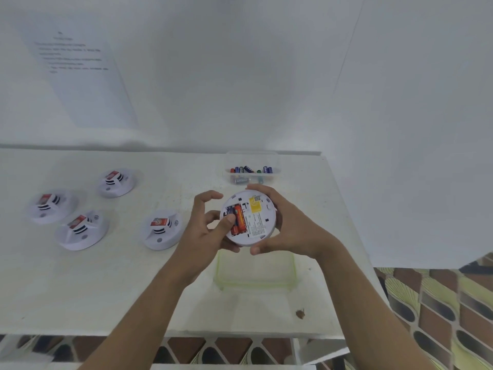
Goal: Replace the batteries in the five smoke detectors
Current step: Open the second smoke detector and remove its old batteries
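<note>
White round smoke detector point(256, 222) was held up off the table, back side facing the camera, right of centre and just nearer than the battery box. The right hand point(289, 227) grasped its right rim, fingers curled over the far edge and thumb at the near edge. The left hand point(205, 228) grasped the left side: lower fingers under the near-left rim, thumb pressing on the open battery bay, index finger raised and curled, touching nothing. Two orange batteries point(238, 219) sat side by side in the bay, with the thumb tip at their left. A yellow sticker point(255, 207) lay right of the bay, and small print below it was unreadable.

Four other detectors point(162, 229) lay face up on the white table point(106, 289), all to the left and well apart from the hands: one near-centre, three further left in a loose group. Each had a red label on top.

A clear battery box point(252, 173) sat at the far edge of the table, holding loose batteries, mostly blue, count unclear. A clear tray point(221, 273) with a greenish rim sat on the table just below the hands. There was a brown speck point(300, 313) near the right front of the table. A printed sheet point(77, 73) hung on the far-left wall, text blurred. Patterned floor tiles point(440, 316) showed at right.
</note>
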Motion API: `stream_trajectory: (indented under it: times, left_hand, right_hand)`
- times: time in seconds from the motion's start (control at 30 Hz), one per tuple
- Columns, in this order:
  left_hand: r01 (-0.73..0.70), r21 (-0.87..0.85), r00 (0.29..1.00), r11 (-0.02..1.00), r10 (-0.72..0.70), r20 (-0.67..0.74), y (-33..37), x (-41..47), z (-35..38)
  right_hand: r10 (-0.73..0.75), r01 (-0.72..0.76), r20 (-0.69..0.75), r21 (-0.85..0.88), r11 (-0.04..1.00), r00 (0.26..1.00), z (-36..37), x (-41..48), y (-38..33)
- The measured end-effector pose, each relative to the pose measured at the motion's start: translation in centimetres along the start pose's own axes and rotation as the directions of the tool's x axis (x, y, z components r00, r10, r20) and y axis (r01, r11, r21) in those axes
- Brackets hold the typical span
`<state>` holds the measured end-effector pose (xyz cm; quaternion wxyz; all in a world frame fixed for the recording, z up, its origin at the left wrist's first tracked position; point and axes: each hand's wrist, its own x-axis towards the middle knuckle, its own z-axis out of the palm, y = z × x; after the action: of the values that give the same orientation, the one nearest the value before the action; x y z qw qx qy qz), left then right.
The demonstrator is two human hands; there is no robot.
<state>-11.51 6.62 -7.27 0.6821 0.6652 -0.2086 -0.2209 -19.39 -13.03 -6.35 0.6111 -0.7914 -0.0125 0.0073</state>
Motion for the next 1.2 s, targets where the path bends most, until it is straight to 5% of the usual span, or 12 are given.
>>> stream_trajectory:
  times: [0.4,0.53,0.67,1.2]
  left_hand:
    - [-0.071,0.225,0.997,0.972,0.061,0.051,0.7,0.5,0.1]
    - [-0.187,0.520,0.978,0.833,0.206,0.022,0.9,1.2,-0.2]
    - [-0.190,0.643,0.973,0.742,0.231,0.022,1.4,2.1,-0.2]
    - [-0.186,0.474,0.981,0.861,0.194,0.032,0.4,4.5,1.1]
  right_hand:
    - [-0.041,0.036,-0.087,-0.057,0.998,0.995,-0.1,-0.2,0.5]
    - [-0.069,0.053,-0.132,-0.116,0.992,0.989,-0.2,-0.1,0.7]
    - [-0.090,0.068,-0.146,-0.150,0.986,0.985,-0.1,0.3,0.8]
    - [-0.083,0.058,-0.174,-0.146,0.988,0.981,-1.7,0.1,1.7]
